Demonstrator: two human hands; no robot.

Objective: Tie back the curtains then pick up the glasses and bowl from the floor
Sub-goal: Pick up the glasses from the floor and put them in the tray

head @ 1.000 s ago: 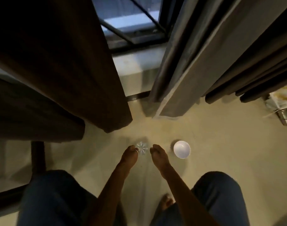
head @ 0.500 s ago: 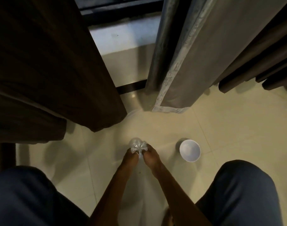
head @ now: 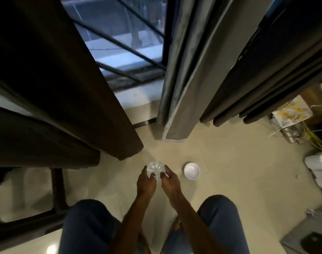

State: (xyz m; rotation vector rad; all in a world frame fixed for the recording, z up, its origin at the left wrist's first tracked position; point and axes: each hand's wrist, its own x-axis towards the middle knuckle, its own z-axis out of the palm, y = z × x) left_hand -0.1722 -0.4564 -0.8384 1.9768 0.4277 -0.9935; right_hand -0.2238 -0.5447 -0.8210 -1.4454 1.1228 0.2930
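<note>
A clear ribbed glass (head: pixel 156 168) sits between my two hands, low over the beige floor. My left hand (head: pixel 145 182) grips its left side and my right hand (head: pixel 170 183) grips its right side. A small white bowl (head: pixel 191 171) stands on the floor just to the right of my right hand. A dark brown curtain (head: pixel 68 85) hangs on the left and a grey curtain (head: pixel 189 76) hangs on the right, with the window showing between them. Whether there is more than one glass in my hands I cannot tell.
My knees in blue jeans (head: pixel 87 226) frame the bottom of the view. A dark furniture frame (head: pixel 57 191) stands at the left. Boxes and yellow cords (head: pixel 292 125) crowd the right side, with white bedding (head: pixel 319 167) below them.
My hands have closed round the glass from both sides and lifted it a little. The view has tilted up, so more of the window shows.
</note>
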